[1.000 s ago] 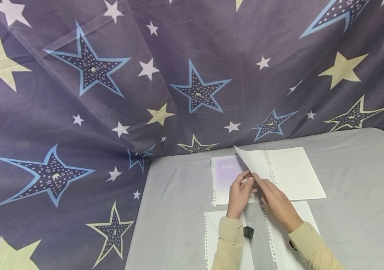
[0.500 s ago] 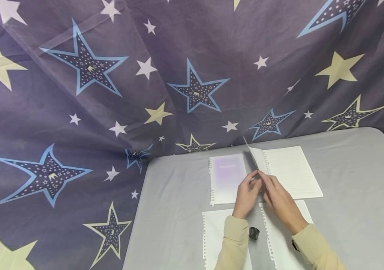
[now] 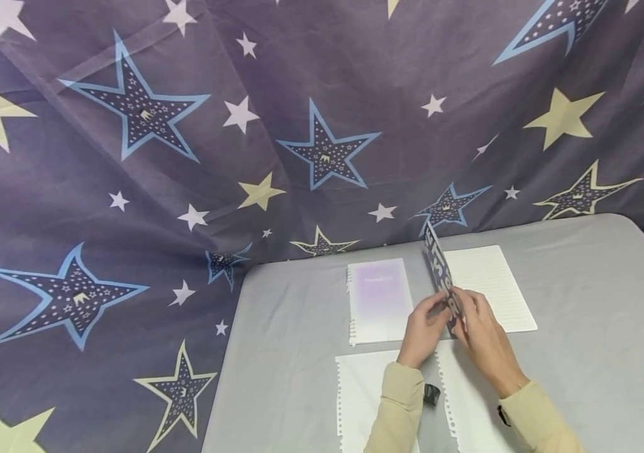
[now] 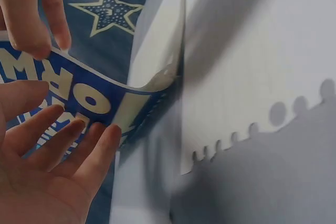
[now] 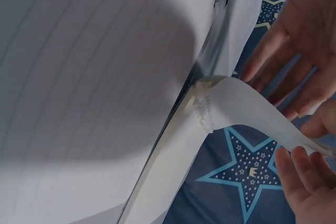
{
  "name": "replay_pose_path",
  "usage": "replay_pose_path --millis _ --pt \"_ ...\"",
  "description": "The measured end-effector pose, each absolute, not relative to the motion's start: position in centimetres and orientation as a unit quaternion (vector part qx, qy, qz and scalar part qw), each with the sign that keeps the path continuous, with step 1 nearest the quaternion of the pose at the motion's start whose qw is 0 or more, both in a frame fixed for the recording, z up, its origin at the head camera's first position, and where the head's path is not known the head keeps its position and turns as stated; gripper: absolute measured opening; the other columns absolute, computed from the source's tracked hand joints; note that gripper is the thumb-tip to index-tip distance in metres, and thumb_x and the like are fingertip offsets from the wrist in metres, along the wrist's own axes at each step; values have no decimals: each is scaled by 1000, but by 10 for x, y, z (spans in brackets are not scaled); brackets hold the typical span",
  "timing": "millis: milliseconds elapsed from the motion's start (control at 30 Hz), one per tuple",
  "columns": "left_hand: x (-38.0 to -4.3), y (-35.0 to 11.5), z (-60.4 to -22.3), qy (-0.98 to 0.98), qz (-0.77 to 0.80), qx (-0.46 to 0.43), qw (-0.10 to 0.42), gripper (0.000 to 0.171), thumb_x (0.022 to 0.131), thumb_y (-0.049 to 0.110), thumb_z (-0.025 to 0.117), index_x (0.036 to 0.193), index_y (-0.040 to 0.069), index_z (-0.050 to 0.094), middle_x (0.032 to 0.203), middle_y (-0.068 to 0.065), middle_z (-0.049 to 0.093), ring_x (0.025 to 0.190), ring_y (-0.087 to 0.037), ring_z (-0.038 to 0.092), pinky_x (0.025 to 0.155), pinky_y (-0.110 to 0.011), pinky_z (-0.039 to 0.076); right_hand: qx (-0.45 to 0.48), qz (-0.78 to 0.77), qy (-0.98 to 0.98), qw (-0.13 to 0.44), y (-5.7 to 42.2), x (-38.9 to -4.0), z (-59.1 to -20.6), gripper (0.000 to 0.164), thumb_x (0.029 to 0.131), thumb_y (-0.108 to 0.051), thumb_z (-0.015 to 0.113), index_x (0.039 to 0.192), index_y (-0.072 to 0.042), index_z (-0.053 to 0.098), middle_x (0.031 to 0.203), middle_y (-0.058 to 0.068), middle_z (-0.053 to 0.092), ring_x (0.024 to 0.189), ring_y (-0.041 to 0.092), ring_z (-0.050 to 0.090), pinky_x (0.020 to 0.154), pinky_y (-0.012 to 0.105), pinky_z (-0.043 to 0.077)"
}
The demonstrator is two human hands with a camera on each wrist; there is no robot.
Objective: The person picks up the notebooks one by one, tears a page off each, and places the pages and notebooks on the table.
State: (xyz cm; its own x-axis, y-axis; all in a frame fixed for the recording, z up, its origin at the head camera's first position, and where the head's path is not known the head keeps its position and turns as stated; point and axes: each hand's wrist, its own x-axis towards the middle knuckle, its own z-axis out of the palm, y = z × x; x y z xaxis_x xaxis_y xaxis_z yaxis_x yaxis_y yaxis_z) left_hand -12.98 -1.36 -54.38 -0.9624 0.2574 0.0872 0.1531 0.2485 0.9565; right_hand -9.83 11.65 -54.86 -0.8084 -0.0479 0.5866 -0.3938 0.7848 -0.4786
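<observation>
A spiral notebook lies spread at the back of the table, its lined pages point(image 3: 488, 277) at the right. Its dark blue cover point(image 3: 437, 261), printed with large pale letters, stands nearly upright. My right hand point(image 3: 486, 336) pinches the cover's edge between thumb and fingers; the right wrist view shows the cover's white inside point(image 5: 252, 111) bending toward that grip. On the lettered face, my left hand point(image 3: 421, 332) touches with fairly straight, spread fingers point(image 4: 86, 163). A purple-and-white notebook point(image 3: 380, 302) lies closed to the left of the hands.
Two loose sheets with ragged punched edges lie nearer the front: a left sheet point(image 3: 361, 390) and a right sheet point(image 3: 471, 402), both partly under the forearms. Grey cloth point(image 3: 599, 352) covers the table. A star-patterned curtain point(image 3: 277, 82) hangs along the back and left.
The cover has swung from leaning left over the purple notebook to nearly upright, so its blue lettered face shows. Both hands have moved right with it, uncovering the purple notebook.
</observation>
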Motion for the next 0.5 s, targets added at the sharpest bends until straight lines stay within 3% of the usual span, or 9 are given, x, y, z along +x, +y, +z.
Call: replay_pose_path --millis 300,500 --pt "-141 -4 -575 804 571 157 52 36 92 22 55 128 17 53 134 0 48 112 -13 55 85 -15 48 91 313 -896 300 132 -96 -552 64 74 4 62 134 -2 41 119 21 44 92 31 51 65 44 52" --pt "-142 3 -574 843 509 167 56 38 93 26 53 130 22 51 137 4 45 125 -12 42 102 -29 38 72 323 -894 303 144 -94 -554 63 73 5 63 131 3 40 119 25 42 95 35 48 70 49 50"
